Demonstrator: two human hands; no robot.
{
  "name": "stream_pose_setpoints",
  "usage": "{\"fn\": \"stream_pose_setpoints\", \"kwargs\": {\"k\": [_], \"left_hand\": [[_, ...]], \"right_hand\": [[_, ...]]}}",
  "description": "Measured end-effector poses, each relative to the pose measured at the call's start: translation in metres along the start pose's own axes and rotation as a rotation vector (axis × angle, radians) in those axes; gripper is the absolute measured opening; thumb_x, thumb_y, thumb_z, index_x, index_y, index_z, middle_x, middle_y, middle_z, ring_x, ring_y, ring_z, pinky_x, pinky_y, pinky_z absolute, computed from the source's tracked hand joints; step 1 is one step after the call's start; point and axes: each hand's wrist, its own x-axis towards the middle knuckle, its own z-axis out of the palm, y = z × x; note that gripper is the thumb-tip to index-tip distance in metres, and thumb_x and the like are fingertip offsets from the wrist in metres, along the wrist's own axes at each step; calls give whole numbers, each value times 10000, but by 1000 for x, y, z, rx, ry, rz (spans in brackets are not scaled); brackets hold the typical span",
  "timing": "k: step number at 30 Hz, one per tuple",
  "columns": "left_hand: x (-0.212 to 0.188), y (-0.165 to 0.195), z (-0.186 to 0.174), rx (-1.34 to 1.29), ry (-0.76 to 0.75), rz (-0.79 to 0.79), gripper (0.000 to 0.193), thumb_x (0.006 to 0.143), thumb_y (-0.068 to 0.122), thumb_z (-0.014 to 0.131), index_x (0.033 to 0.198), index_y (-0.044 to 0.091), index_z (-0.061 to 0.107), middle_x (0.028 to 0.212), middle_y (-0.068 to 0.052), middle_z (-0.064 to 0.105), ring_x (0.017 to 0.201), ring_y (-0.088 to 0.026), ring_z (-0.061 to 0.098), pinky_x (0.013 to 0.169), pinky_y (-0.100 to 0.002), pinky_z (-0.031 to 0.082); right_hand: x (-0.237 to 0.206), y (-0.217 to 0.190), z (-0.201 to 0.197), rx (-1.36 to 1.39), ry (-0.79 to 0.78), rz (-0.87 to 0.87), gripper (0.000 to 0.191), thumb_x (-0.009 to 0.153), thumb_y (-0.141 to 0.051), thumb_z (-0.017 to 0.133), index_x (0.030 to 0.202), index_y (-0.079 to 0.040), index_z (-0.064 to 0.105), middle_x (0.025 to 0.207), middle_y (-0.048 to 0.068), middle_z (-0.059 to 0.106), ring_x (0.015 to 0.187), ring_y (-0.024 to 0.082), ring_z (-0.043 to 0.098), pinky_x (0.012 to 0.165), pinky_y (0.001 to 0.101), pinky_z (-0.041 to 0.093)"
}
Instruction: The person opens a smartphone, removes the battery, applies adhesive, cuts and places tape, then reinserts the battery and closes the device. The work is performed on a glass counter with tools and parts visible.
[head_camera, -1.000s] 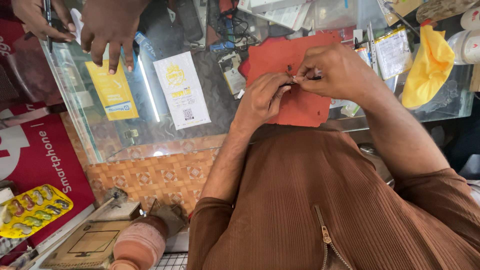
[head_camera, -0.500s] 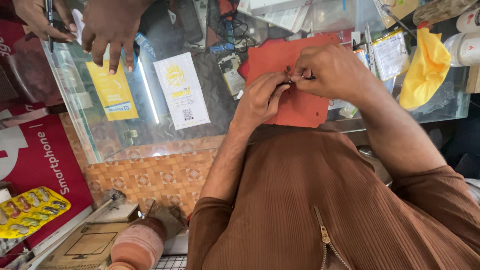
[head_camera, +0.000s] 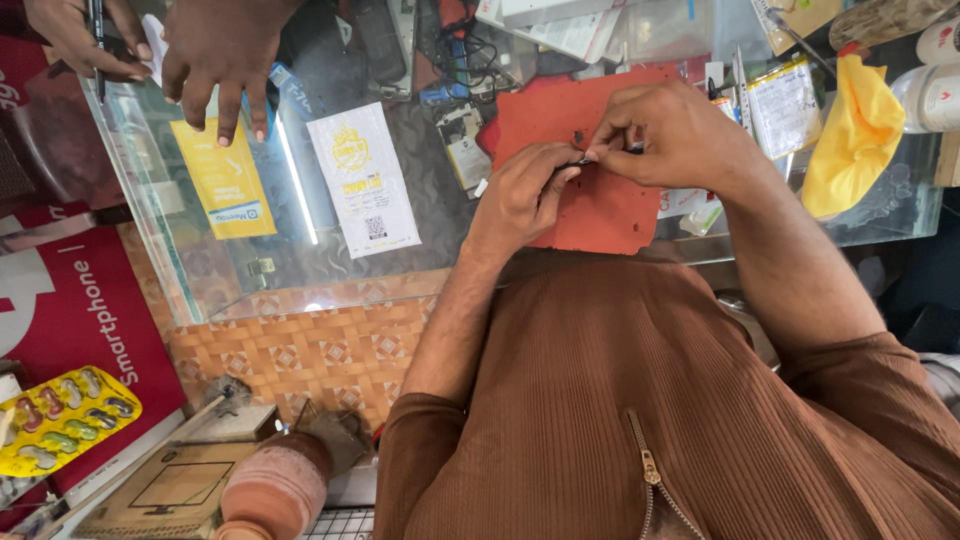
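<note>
Pinching a small dark part (head_camera: 583, 160) between both sets of fingertips, we keep our left hand (head_camera: 525, 195) and right hand (head_camera: 675, 135) closed on it over the red mat (head_camera: 600, 215), centre-top of frame; the grip is unchanged, only another person's hand (head_camera: 225, 55) upper left has shifted slightly.

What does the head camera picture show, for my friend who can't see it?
A person in a brown top pinches a tiny dark part between the left hand and right hand, over a red mat on a glass counter. Another person's hands rest on the counter's far edge, near a yellow cloth and paper cards.
</note>
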Motion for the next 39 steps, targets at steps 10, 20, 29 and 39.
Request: {"fn": "stream_pose_setpoints", "kwargs": {"k": [10,20,29,39], "left_hand": [[-7,11,-14,-19,-9,-11,186,926,-3,732,1090,15,645,1026,-125,708,943,-323,706,810,-414,563],[-13,8,-15,-2,-12,-25,192,927,12,739,1098,17,652,1047,-125,711,962,-319,711,813,-398,576],[-17,-1,8,-25,-4,-19,227,952,47,755,1154,22,652,1131,-124,707,1057,-311,706,881,-395,576],[-34,-19,15,-175,23,-166,477,913,55,805,1329,26,572,1183,-115,710,1091,-263,740,928,-354,616]], "right_hand": [[1,-26,5,-138,-13,19,151,824,-161,776,905,-34,758,856,88,713,740,253,710,647,377,542],[2,-42,10,-276,2,33,126,807,-151,748,865,-39,755,878,85,737,774,303,713,666,422,542],[-39,-10,4,8,191,-3,170,991,-111,683,1129,-21,724,1024,117,725,884,277,720,744,360,567],[-57,-7,23,-97,235,-88,231,906,-92,796,1081,6,682,1049,134,686,962,332,670,835,413,538]]}}
